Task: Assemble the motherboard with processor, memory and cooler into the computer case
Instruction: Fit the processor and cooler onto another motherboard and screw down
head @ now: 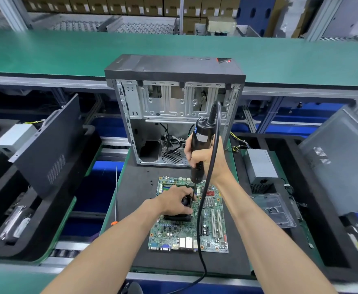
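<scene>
Lying flat on a dark mat [131,209] nearest the person, the green motherboard [186,232] has its port row toward the viewer. On its middle sits the black cooler [177,217], and the left hand [175,201] rests on top of it with fingers curled around the fan housing, holding it down. Just beside those fingers the bit of a black electric screwdriver [198,153] meets the cooler's far right corner — the right hand [203,159] grips the tool's barrel upright, fingers wrapped fully around it. Its black cable [201,219] loops down over the board toward the viewer. Left of the mat lies a long thin screwdriver [116,196] with an orange handle. Beyond the board stands the open computer case [174,107], its bare metal interior facing the person, backed by a green conveyor belt [67,52] — a grey power supply [260,166] sits to the right.
</scene>
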The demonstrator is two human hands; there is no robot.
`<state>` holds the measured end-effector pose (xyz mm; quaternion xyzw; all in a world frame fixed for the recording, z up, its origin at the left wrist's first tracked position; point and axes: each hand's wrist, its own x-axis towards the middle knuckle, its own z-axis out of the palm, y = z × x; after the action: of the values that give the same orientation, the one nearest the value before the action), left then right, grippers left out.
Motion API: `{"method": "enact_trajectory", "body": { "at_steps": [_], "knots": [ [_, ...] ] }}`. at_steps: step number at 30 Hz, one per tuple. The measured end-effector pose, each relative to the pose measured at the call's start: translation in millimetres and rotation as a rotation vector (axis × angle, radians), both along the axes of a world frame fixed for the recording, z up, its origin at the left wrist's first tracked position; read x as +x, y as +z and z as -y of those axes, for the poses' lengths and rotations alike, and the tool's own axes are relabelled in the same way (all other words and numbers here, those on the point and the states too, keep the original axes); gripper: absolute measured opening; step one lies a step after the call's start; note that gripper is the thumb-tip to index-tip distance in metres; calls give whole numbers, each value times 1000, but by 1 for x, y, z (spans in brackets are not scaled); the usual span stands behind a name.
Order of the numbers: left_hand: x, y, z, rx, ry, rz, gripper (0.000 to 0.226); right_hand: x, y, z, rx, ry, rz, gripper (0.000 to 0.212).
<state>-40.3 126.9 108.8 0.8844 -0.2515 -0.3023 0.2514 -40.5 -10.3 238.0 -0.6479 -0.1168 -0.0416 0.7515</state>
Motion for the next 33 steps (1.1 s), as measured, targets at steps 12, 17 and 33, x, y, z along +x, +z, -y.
{"method": "enact_trajectory", "body": {
  "at_steps": [12,17,33],
  "knots": [
    [-8,4,3,16,62,63,48,-13,5,2,1,-4,38,30],
    [-12,5,0,-25,40,52,33,-31,8,12,66,-76,90,33],
    [-11,6,2,77,-46,94,23,-53,8,10,91,-87,50,33]
  ]
}}
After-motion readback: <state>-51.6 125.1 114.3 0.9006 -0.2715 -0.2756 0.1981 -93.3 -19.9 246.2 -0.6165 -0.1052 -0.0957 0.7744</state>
